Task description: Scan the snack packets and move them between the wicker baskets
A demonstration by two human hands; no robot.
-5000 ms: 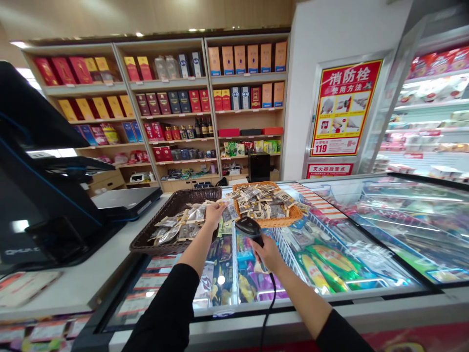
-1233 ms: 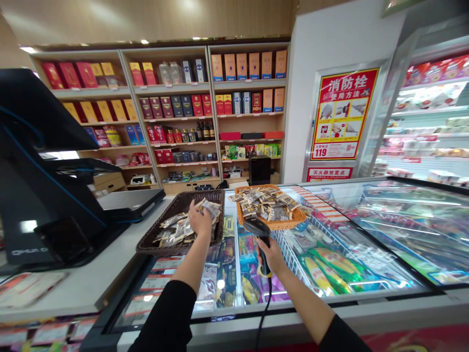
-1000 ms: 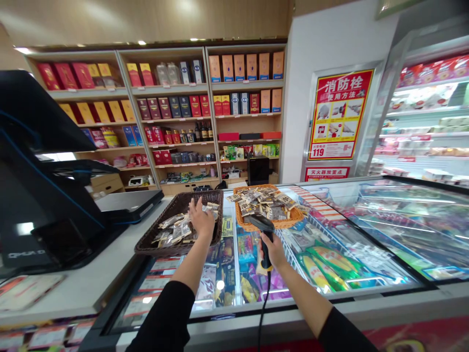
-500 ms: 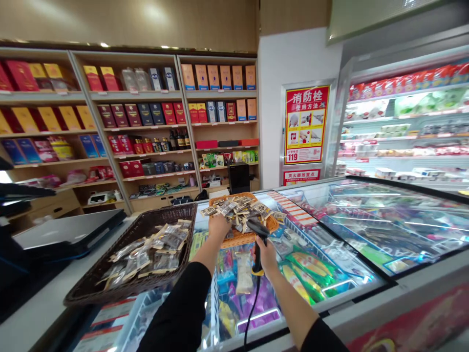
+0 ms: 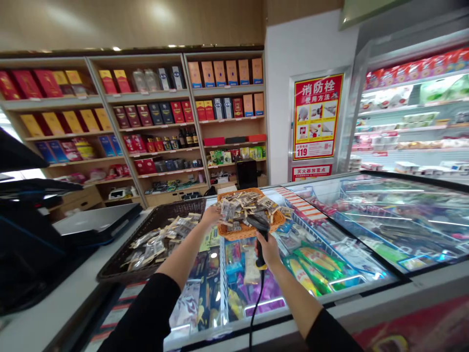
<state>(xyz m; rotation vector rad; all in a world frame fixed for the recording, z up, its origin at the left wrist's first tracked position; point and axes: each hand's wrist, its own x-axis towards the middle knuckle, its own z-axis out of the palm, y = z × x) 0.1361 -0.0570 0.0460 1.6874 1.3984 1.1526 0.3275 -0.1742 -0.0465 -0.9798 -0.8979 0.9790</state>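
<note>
My right hand (image 5: 269, 249) is wrapped round the handle of a black handheld barcode scanner (image 5: 259, 239), whose head points toward an orange wicker basket (image 5: 234, 233). A black cord hangs from the handle. Small clear packets with tan and black labels (image 5: 249, 203) are heaped in this basket. At its left rim is my left hand (image 5: 211, 216), its fingers closed on what looks like one small packet (image 5: 227, 210); the fingertips are partly hidden. Left of that arm, a dark brown wicker basket (image 5: 120, 244) holds more of the same packets.
Beneath the orange basket lies a glass-topped chest freezer (image 5: 311, 293) full of bagged goods. A counter with a grey flat-topped device (image 5: 95, 220) stands left. Behind are shelves of boxes (image 5: 157, 115), a red fire-hydrant poster (image 5: 318, 117) and a lit display fridge (image 5: 410, 127).
My left hand has moved left from among the packets to the orange basket's rim. My right hand still holds the scanner over the basket's front. The view has turned slightly left.
</note>
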